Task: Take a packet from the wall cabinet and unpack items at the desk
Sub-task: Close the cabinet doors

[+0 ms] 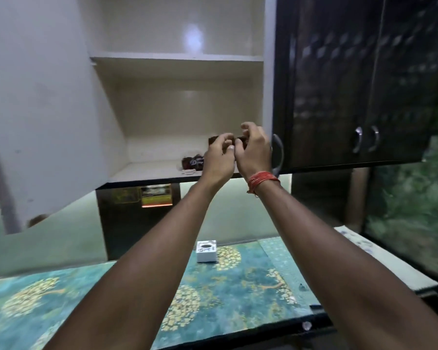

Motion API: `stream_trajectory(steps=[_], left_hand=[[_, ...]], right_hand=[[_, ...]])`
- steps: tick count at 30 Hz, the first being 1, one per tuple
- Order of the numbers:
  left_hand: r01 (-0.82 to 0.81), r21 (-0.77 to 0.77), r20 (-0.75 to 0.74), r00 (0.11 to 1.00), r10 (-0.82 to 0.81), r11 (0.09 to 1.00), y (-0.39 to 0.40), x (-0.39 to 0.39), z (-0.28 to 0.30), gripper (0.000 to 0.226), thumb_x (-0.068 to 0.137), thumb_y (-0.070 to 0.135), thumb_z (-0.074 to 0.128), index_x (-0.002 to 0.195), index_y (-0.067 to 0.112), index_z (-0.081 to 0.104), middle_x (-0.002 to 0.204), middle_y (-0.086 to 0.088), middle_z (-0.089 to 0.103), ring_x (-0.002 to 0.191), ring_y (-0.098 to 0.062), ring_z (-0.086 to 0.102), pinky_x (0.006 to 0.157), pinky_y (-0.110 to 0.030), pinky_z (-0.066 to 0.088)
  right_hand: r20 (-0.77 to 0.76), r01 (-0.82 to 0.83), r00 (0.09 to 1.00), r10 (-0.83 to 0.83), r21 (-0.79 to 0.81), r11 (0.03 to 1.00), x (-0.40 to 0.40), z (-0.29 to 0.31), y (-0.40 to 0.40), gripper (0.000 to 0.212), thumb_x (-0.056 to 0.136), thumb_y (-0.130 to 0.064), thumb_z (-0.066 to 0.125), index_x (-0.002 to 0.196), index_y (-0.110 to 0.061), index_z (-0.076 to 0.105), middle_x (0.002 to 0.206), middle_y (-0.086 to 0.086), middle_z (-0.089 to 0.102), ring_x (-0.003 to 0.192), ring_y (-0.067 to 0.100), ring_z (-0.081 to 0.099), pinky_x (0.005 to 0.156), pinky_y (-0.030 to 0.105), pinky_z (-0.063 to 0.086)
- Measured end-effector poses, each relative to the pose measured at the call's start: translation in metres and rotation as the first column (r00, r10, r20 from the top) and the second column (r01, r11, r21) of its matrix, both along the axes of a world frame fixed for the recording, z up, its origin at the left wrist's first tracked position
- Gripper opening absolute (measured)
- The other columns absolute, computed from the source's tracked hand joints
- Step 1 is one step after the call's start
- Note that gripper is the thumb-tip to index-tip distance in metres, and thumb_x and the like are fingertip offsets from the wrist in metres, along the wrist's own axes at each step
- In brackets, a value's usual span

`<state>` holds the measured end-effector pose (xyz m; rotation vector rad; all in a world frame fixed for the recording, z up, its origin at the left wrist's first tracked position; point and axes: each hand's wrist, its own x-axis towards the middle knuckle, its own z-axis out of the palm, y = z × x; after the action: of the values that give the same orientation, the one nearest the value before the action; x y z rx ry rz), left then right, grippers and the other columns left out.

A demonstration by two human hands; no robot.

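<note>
The wall cabinet [177, 173] stands open, its white door [41, 102] swung out to the left. Both my arms reach up to its lower shelf. My left hand [219, 157] and my right hand [253, 150] are together, fingers curled around a dark brown packet [214, 139] held between them just above the shelf; most of the packet is hidden by the fingers. Another dark packet [192, 162] lies on the shelf to the left of my hands. A red thread band circles my right wrist.
Dark closed cabinet doors [352, 84] with metal handles hang to the right. Below lies the desk [238, 294] with a teal patterned top, and a small white box [206, 251] sits on it near the back. A dark panel stands behind the desk.
</note>
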<state>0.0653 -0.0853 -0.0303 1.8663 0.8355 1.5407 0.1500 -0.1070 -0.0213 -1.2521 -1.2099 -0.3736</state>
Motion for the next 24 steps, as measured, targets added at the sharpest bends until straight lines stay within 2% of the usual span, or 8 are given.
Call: stream_trajectory(steps=[3,5,11,15,17,20,22,24], left_hand=[[0.154,-0.144,-0.071,0.984,-0.166,0.978,0.006,0.032,-0.004,0.035,0.097,0.005,0.045,0.129,0.005,0.059,0.123,-0.011,0.067,0.113,-0.022,0.063,0.100,-0.040,0.053],[0.256,-0.166,-0.044,0.963,-0.267,0.952,0.002,0.047,-0.008,0.029,0.096,-0.003,0.044,0.114,-0.001,0.067,0.103,-0.014,0.072,0.092,-0.023,0.067,0.079,-0.034,0.059],[0.369,-0.156,0.059,0.929,-0.364,0.916,0.005,0.069,-0.013,0.047,0.082,-0.023,0.037,0.113,-0.006,0.069,0.099,-0.019,0.072,0.086,-0.028,0.071,0.081,-0.042,0.062],[0.429,-0.111,0.028,0.903,-0.428,0.897,-0.002,0.095,-0.016,0.050,0.080,-0.026,0.041,0.114,-0.005,0.070,0.103,-0.015,0.074,0.087,-0.023,0.073,0.074,-0.032,0.061],[0.414,-0.079,0.015,0.910,-0.414,0.907,-0.002,0.115,-0.021,0.053,0.077,-0.026,0.040,0.111,-0.002,0.072,0.106,-0.016,0.075,0.094,-0.026,0.073,0.084,-0.038,0.060],[0.187,0.043,-0.068,0.981,-0.184,0.981,-0.003,0.146,-0.028,0.054,0.077,-0.019,0.045,0.117,0.005,0.070,0.118,-0.011,0.072,0.109,-0.022,0.067,0.102,-0.038,0.052],[0.117,0.158,-0.215,0.973,-0.082,0.980,-0.003,0.165,-0.034,0.066,0.076,-0.017,0.046,0.135,0.010,0.057,0.139,-0.009,0.059,0.131,-0.021,0.051,0.115,-0.031,0.037],[0.182,0.186,-0.375,0.921,-0.101,0.966,-0.001,0.184,-0.039,0.081,0.076,-0.018,0.045,0.150,0.015,0.038,0.157,-0.009,0.038,0.147,-0.022,0.030,0.121,-0.030,0.023]], right_hand=[[0.087,0.204,0.974,-0.207,0.047,0.978,0.027,-0.002,-0.001,0.034,0.085,-0.011,0.062,0.118,-0.015,0.061,0.116,0.009,0.061,0.107,0.027,0.053,0.089,0.037,0.047],[0.113,0.293,0.948,-0.299,0.060,0.954,0.043,-0.006,-0.001,0.035,0.083,-0.014,0.064,0.118,-0.017,0.060,0.116,0.010,0.057,0.107,0.028,0.052,0.088,0.038,0.048],[0.081,0.189,0.976,-0.205,0.166,0.968,0.075,-0.017,-0.003,0.031,0.087,-0.012,0.061,0.117,-0.013,0.055,0.116,0.012,0.054,0.103,0.024,0.057,0.084,0.034,0.055],[0.032,0.204,0.975,-0.219,0.260,0.944,0.104,-0.024,-0.016,0.033,0.088,-0.013,0.059,0.120,-0.012,0.057,0.119,0.012,0.054,0.105,0.024,0.059,0.084,0.029,0.055],[0.006,0.231,0.970,-0.243,0.292,0.928,0.122,-0.027,-0.024,0.032,0.089,-0.011,0.058,0.121,-0.010,0.057,0.120,0.013,0.055,0.105,0.024,0.060,0.086,0.029,0.055],[-0.013,0.275,0.958,-0.287,0.323,0.905,0.152,-0.029,-0.037,0.032,0.089,-0.005,0.055,0.121,-0.004,0.060,0.118,0.017,0.057,0.104,0.025,0.060,0.090,0.015,0.043],[-0.030,0.314,0.946,-0.322,0.330,0.890,0.172,-0.030,-0.042,0.033,0.089,0.000,0.052,0.122,-0.002,0.060,0.118,0.019,0.057,0.105,0.025,0.058,0.091,0.009,0.036],[-0.045,0.350,0.935,-0.353,0.297,0.889,0.193,-0.032,-0.044,0.039,0.088,0.006,0.049,0.125,-0.002,0.058,0.121,0.019,0.056,0.108,0.026,0.058,0.093,0.017,0.042]])
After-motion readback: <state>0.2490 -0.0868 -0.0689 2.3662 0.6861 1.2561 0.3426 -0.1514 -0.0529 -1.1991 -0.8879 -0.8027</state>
